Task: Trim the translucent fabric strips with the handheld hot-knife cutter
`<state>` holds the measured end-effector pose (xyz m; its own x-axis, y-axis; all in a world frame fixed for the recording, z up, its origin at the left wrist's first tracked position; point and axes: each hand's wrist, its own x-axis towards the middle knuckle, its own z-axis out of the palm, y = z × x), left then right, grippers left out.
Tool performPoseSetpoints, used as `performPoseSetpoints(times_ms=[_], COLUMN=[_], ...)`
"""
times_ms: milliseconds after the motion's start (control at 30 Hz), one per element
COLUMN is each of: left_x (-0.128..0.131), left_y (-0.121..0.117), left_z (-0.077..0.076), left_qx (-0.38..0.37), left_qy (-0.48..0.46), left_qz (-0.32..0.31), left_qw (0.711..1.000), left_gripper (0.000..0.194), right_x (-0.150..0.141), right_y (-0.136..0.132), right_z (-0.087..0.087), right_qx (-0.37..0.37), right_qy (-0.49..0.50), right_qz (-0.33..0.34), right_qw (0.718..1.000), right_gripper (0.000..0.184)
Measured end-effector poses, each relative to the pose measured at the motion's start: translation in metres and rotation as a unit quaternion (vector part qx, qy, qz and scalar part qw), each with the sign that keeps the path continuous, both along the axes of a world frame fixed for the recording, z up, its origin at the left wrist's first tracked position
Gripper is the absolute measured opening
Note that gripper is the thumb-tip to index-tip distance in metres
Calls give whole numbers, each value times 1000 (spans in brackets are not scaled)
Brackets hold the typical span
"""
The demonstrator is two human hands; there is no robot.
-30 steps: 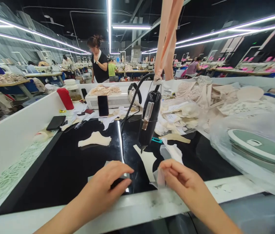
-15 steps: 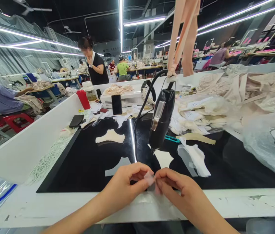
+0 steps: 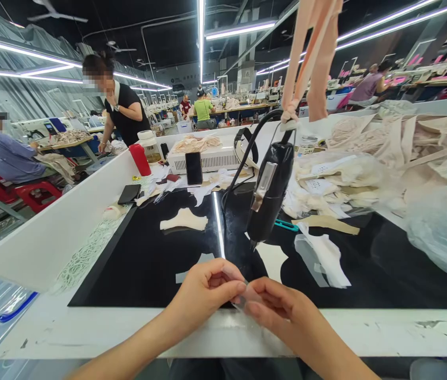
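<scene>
"Facing the hanging black tool [image 3: 270, 192], what's under it?"
"Glossy black board [image 3: 128, 264]; beyond the tool, a strip-lit workroom and a person in black [image 3: 128, 117]."
"And the hands?"
"Left hand [image 3: 209, 285] and right hand [image 3: 284, 306], on the tool's near side, pinch a thin, translucent piece [image 3: 252, 293] between curled fingers. A flat cream piece [image 3: 274, 259] with curved edges lies by the tool's tip."

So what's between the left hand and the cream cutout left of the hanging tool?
Head view: a grey translucent piece, partly behind the left hand, then bare black surface up to the cream cutout.
</scene>
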<state>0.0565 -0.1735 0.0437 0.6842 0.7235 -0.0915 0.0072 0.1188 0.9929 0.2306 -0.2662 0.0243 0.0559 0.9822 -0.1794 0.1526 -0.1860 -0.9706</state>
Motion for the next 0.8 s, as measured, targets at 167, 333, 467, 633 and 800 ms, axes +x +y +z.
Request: performPoseSetpoints(times_ms=[167,333,467,633,800], left_x=[-7,-14,-17,-18,-22], left_y=[3,9,11,10,11], left_z=[4,4,3,6,9], left_qx=[-6,2,-12,-37,-55], left_qy=[-6,3,9,20,26], left_qz=[21,56,71,81,86], left_qw=[1000,998,997,996,994], left_gripper=[21,28,31,38,40], right_x=[4,13,16,17,19], right_y=[-4,-7,-7,-3,-2], right_z=[-4,-8,-9,-5,2], right_qx=[-8,-28,-19,-2,-3], right_qy=[-15,18,16,25,26], right_qz=[-32,-69,-87,-90,-106], right_qw=[999,997,996,996,994], right_gripper=[23,42,43,45,53])
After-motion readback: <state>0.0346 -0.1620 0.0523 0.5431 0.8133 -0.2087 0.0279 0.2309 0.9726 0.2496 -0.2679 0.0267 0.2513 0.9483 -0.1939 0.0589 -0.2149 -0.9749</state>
